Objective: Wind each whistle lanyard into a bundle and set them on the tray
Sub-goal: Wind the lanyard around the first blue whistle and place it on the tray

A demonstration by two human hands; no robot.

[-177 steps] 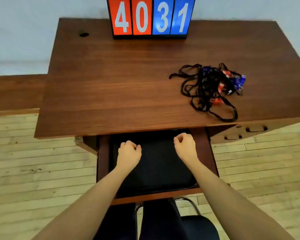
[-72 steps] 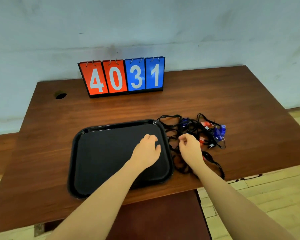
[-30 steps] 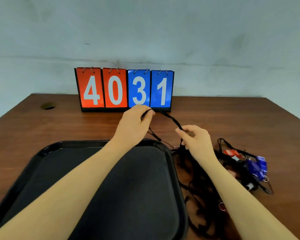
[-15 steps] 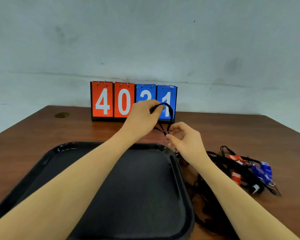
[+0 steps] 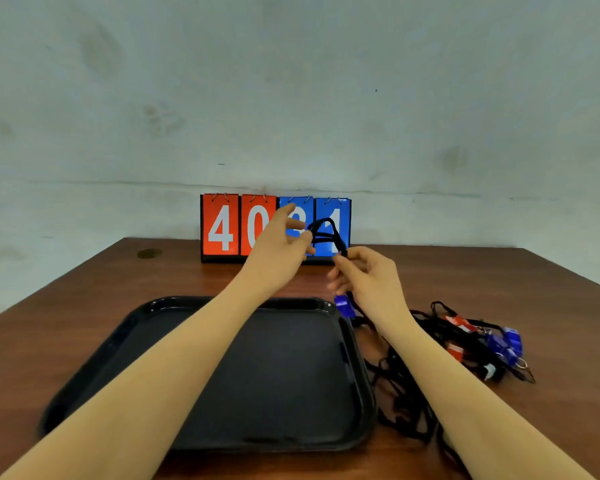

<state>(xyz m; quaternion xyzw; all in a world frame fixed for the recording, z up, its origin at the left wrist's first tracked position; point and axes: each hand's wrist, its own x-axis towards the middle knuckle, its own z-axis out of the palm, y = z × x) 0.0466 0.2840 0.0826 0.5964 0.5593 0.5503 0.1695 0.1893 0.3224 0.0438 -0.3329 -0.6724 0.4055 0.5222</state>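
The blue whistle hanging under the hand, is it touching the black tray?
Cannot tell. In the head view the blue whistle dangles from the lanyard right at the tray's far corner rim, overlapping it, so no gap or contact shows plainly.

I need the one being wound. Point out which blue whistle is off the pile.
The blue whistle hanging just below the right hand, by the tray corner; the other blue whistles lie in the tangle on the table.
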